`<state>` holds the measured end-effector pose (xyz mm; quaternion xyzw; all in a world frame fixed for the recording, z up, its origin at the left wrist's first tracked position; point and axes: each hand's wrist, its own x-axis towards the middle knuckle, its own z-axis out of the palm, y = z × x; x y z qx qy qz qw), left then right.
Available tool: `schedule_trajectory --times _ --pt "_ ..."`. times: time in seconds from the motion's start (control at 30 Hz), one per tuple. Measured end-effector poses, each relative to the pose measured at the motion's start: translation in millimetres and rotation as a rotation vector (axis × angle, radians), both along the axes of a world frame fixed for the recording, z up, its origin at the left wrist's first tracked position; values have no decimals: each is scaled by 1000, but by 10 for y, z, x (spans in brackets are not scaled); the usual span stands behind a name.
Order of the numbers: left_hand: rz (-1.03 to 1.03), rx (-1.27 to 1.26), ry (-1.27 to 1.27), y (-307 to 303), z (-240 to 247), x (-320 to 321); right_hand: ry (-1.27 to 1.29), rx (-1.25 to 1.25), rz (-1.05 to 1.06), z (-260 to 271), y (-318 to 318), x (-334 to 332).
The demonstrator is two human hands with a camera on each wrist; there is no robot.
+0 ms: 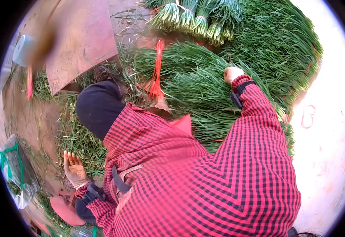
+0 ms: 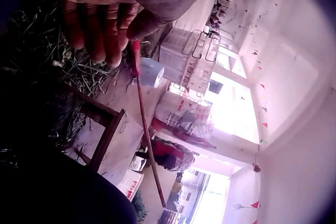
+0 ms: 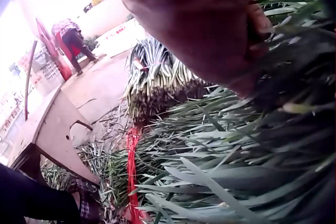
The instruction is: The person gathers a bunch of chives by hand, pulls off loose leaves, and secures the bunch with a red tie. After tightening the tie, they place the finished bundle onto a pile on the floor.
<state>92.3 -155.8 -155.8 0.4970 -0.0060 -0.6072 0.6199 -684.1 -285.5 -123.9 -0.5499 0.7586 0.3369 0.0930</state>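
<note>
My right hand (image 1: 233, 74), fingers curled, grips into a broad heap of loose garlic chives (image 1: 204, 87), near its right side. In the right wrist view the back of that hand (image 3: 194, 19) hangs over the long leaves (image 3: 210, 155), and its fingertips are partly hidden among them. At the lower left, my left hand (image 1: 76, 173) is held palm up beside my knee, holding nothing. The left wrist view shows its relaxed fingers (image 2: 93, 32) over scattered trimmings. Several tied bunches of chives (image 1: 196, 21) lie beyond the heap, pale stem ends toward me.
Red tie strips (image 1: 158, 73) hang left of the heap. A low wooden table (image 1: 83, 43) stands at the upper left, with leaf trimmings (image 1: 79, 138) below it. A larger chive pile (image 1: 275, 47) lies upper right. A plastic bag (image 1: 28, 175) sits far left. Another person (image 3: 71, 43) bends in the background.
</note>
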Motion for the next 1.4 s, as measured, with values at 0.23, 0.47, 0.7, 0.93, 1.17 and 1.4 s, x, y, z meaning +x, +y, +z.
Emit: schedule_trajectory --times 0.23,0.47,0.7,0.93,1.17,1.4 --pt "-50 -3 23 -86 -49 12 -1136 -482 -642 955 -182 610" --pt "-48 -15 26 -99 -35 -63 -36 0 -170 536 20 307" --pt "-3 23 -28 -25 -2 -29 -865 -569 -488 288 242 -104" --pt "-53 -16 -12 -104 -47 -56 -592 -237 -315 832 71 273" --pt "18 -2 -36 36 99 30 -239 -163 -162 316 104 314" --pt "36 10 -35 35 43 14 -622 -500 -516 164 324 -120"
